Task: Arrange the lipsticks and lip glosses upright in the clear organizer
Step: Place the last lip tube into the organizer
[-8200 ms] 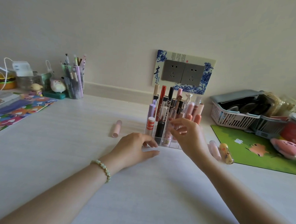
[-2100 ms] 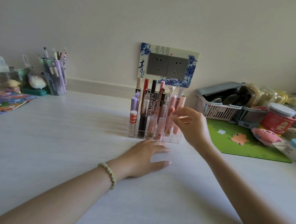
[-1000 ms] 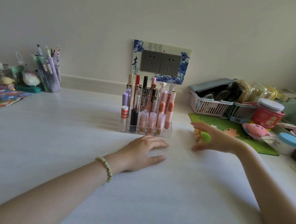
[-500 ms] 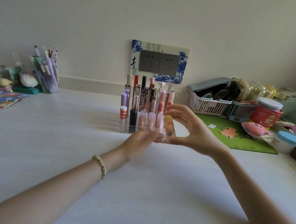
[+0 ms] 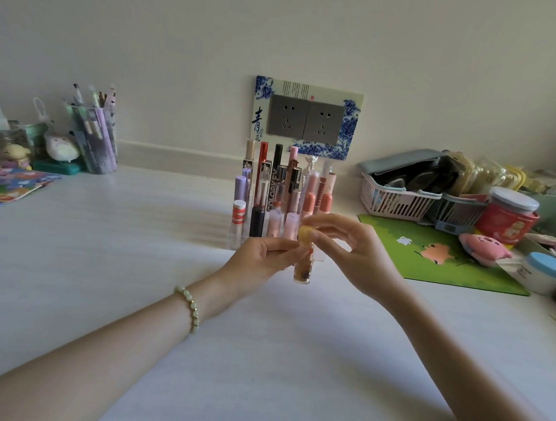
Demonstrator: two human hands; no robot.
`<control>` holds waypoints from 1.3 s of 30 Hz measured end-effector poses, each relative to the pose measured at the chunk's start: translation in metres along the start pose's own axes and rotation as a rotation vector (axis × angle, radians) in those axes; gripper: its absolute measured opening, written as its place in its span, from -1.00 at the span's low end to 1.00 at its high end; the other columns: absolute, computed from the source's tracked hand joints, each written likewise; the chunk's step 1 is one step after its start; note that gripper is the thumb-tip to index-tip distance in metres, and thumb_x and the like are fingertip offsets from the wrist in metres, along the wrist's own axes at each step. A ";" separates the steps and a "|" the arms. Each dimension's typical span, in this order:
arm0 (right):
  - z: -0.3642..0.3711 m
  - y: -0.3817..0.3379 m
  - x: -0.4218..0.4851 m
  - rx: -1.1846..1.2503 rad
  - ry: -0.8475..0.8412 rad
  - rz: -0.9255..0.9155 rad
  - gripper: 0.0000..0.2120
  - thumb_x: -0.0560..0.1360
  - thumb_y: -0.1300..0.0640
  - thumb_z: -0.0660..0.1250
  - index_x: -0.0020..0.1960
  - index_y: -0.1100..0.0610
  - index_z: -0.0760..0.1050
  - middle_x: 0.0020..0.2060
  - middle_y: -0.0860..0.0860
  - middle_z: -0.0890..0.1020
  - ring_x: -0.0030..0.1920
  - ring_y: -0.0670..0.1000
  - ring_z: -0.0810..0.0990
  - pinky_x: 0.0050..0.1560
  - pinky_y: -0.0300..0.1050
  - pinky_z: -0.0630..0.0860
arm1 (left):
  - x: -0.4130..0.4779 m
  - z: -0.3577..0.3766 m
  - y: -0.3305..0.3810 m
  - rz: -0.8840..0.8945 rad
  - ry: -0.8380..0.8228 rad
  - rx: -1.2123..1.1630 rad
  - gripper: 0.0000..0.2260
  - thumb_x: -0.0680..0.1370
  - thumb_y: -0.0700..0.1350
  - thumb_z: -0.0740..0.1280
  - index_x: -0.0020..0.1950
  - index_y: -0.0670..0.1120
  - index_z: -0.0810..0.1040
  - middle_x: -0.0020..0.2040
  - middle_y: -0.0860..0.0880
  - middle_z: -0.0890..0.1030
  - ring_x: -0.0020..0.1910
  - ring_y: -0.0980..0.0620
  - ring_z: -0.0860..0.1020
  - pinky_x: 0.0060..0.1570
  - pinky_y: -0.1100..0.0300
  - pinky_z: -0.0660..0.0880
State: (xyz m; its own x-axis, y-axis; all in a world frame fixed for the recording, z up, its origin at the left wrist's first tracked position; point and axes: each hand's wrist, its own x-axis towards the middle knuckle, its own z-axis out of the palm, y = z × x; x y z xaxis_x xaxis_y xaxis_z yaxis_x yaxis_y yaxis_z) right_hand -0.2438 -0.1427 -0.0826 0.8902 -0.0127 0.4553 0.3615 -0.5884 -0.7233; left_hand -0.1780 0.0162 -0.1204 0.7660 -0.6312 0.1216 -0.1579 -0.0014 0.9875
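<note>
The clear organizer [image 5: 235,240] stands on the white desk near the wall, packed with several upright lipsticks and lip glosses [image 5: 279,191]. Just in front of it, both hands hold a small clear lip gloss tube with a yellow cap [image 5: 302,266], upright above the desk. My left hand [image 5: 261,257] pinches the tube's middle from the left. My right hand [image 5: 349,246] grips the yellow cap with its fingertips. The tube's upper body is partly hidden by my fingers.
A green mat [image 5: 444,261] lies right of the organizer, with a pink plush toy [image 5: 484,250], a red jar [image 5: 508,219], a blue-lidded jar [image 5: 547,272] and white baskets [image 5: 399,197] around it. A pen cup [image 5: 95,139] and colourful paper [image 5: 10,186] sit far left.
My right hand picked the yellow-capped tube off the green mat's edge and brought it in front of the organizer. My left hand lifted from the desk and took hold of the tube too.
</note>
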 end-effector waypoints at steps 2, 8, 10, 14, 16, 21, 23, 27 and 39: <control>0.000 0.002 0.001 0.021 0.014 0.006 -0.86 0.44 0.11 0.39 0.01 0.02 0.60 -0.10 -0.09 0.68 -0.07 -0.13 0.65 0.07 -0.21 0.54 | -0.001 0.001 0.000 0.016 -0.010 0.041 -0.66 0.37 0.12 0.36 0.06 0.00 0.66 -0.06 0.13 0.70 -0.09 0.34 0.58 0.10 0.34 0.41; -0.008 -0.002 0.010 -0.069 0.019 -0.039 -0.81 0.40 0.17 0.44 0.02 0.10 0.62 -0.14 -0.07 0.68 -0.15 -0.18 0.65 -0.02 -0.37 0.53 | 0.004 -0.004 -0.008 0.087 0.057 0.129 -0.64 0.41 0.11 0.37 0.11 -0.04 0.64 0.01 0.08 0.69 0.05 0.21 0.60 0.00 0.42 0.41; -0.017 -0.005 0.020 -0.108 0.107 -0.051 -0.77 0.39 0.17 0.45 0.04 0.11 0.60 -0.15 -0.09 0.67 -0.16 -0.19 0.64 -0.04 -0.40 0.53 | 0.002 -0.006 -0.011 0.138 0.041 0.282 -0.60 0.44 0.17 0.30 0.18 0.00 0.59 0.06 0.13 0.66 0.07 0.28 0.57 0.08 0.38 0.41; -0.031 -0.001 0.040 -0.144 0.303 -0.043 -0.78 0.38 0.18 0.47 0.02 0.12 0.61 -0.17 -0.05 0.66 -0.16 -0.09 0.64 -0.04 -0.34 0.55 | -0.003 -0.008 -0.021 0.143 -0.101 0.636 -0.56 0.51 0.23 0.24 0.34 0.10 0.45 0.29 0.18 0.51 0.28 0.28 0.41 0.32 0.27 0.31; -0.027 0.006 0.043 -0.174 0.339 -0.024 -0.79 0.37 0.17 0.48 0.00 0.11 0.62 -0.18 -0.05 0.66 -0.15 -0.07 0.64 -0.02 -0.27 0.57 | -0.002 -0.008 -0.023 0.164 -0.148 0.805 -0.56 0.52 0.18 0.27 0.37 0.07 0.43 0.36 0.14 0.45 0.35 0.22 0.33 0.39 0.23 0.23; -0.019 0.021 0.036 -0.239 0.374 -0.014 -0.83 0.37 0.18 0.47 -0.04 0.08 0.63 -0.22 -0.09 0.65 -0.15 -0.05 0.64 -0.01 -0.20 0.56 | -0.001 -0.007 -0.022 0.217 -0.173 0.904 -0.59 0.55 0.12 0.25 0.39 0.06 0.41 0.38 0.17 0.40 0.38 0.23 0.24 0.33 0.39 0.09; -0.019 0.025 0.034 -0.242 0.374 -0.009 -0.83 0.36 0.19 0.48 -0.05 0.08 0.63 -0.21 -0.06 0.66 -0.15 -0.04 0.64 -0.01 -0.19 0.56 | -0.001 -0.006 -0.022 0.228 -0.171 0.907 -0.60 0.56 0.12 0.25 0.38 0.06 0.41 0.38 0.18 0.40 0.38 0.22 0.25 0.33 0.39 0.09; -0.015 0.033 0.033 -0.265 0.347 0.003 -0.84 0.37 0.16 0.48 -0.05 0.09 0.63 -0.15 -0.02 0.66 -0.15 -0.06 0.63 0.00 -0.18 0.57 | -0.001 -0.007 -0.023 0.228 -0.173 0.892 -0.60 0.55 0.12 0.26 0.37 0.08 0.42 0.38 0.17 0.41 0.38 0.22 0.26 0.35 0.38 0.10; -0.004 0.042 0.031 -0.313 0.303 0.020 -0.89 0.36 0.19 0.48 -0.13 0.12 0.60 -0.18 -0.07 0.59 -0.21 -0.04 0.62 -0.04 -0.12 0.57 | 0.000 -0.007 -0.024 0.229 -0.171 0.896 -0.60 0.55 0.11 0.26 0.38 0.06 0.42 0.38 0.14 0.41 0.38 0.21 0.25 0.38 0.34 0.11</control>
State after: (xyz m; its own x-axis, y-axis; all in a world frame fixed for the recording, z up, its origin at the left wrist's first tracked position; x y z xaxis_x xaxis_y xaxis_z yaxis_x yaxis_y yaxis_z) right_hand -0.2019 -0.1715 -0.0969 0.7577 -0.2355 0.6086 0.2026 -0.8016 -0.5624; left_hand -0.1702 0.0216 -0.1429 0.5663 -0.7951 0.2171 -0.7688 -0.4147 0.4867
